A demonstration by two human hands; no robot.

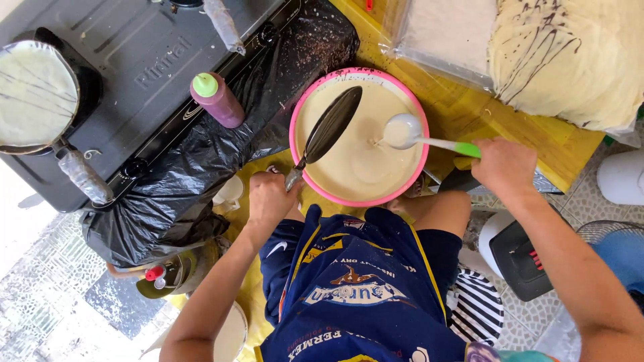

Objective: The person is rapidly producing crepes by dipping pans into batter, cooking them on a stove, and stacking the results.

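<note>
A pink-rimmed basin full of pale batter sits on the yellow table in front of me. My left hand grips the handle of a small dark pan tilted on edge over the batter. My right hand holds a white ladle with a green handle, its bowl resting in the batter at the basin's right side.
A black gas stove at the left carries another pan with a pale crepe. A purple squeeze bottle with green cap lies on black plastic sheeting. Stacked crepes and a bagged pile lie upper right.
</note>
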